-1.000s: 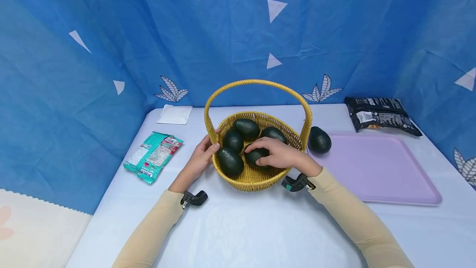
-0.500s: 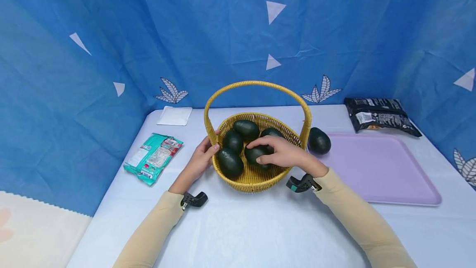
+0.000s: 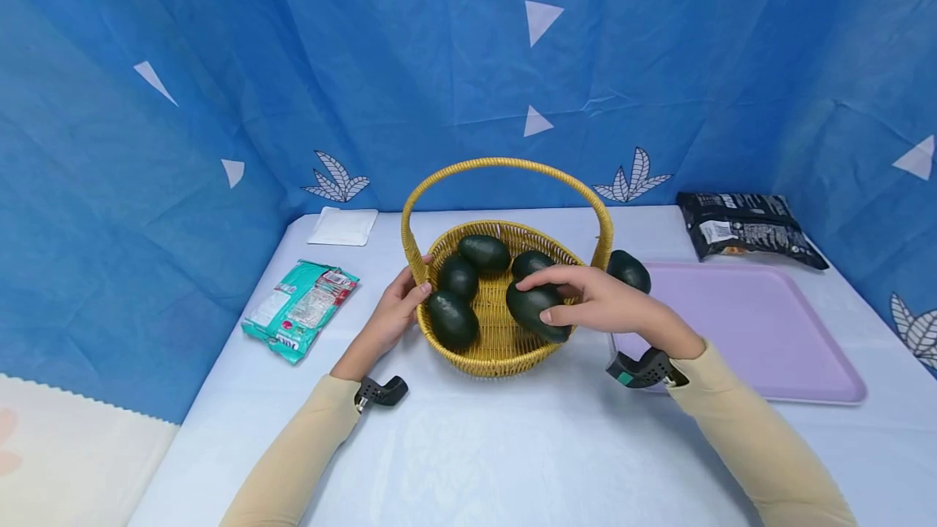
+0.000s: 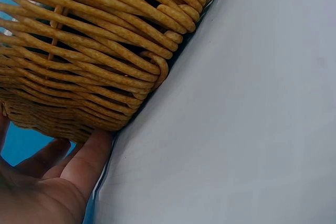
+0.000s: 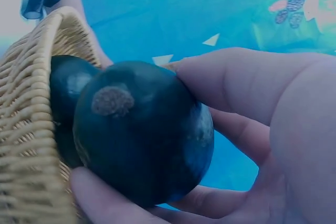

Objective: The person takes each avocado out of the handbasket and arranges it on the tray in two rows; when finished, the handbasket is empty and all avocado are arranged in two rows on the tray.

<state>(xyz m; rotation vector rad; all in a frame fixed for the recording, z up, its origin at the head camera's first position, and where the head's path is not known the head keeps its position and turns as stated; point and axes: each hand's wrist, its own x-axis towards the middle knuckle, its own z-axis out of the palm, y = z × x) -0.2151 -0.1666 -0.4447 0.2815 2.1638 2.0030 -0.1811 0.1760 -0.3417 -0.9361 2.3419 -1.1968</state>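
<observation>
A yellow wicker basket [image 3: 498, 366] with a tall arched handle stands mid-table and holds several dark green avocados. My left hand [image 3: 395, 311] grips its left side, thumb over the rim near the handle's foot; in the left wrist view its fingers [image 4: 86, 163] lie against the woven wall. My right hand [image 3: 603, 299] holds one avocado [image 3: 533, 307] over the basket's right part, thumb and fingers curled round it. The right wrist view shows this avocado [image 5: 142, 135] close up, stem scar facing the camera, beside the basket wall. Another avocado [image 3: 533, 261] lies partly behind the right hand.
Right of the basket, one avocado [image 3: 629, 270] rests at the edge of a flat purple tray [image 3: 754, 332]. A black snack packet [image 3: 747, 226] lies behind the tray. To the left are a teal packet [image 3: 300, 309] and a white packet [image 3: 343, 226]. Blue curtains surround the table.
My right hand has lifted the avocado from the basket's middle and carried it right, baring the woven floor there. My left hand and the basket have stayed put.
</observation>
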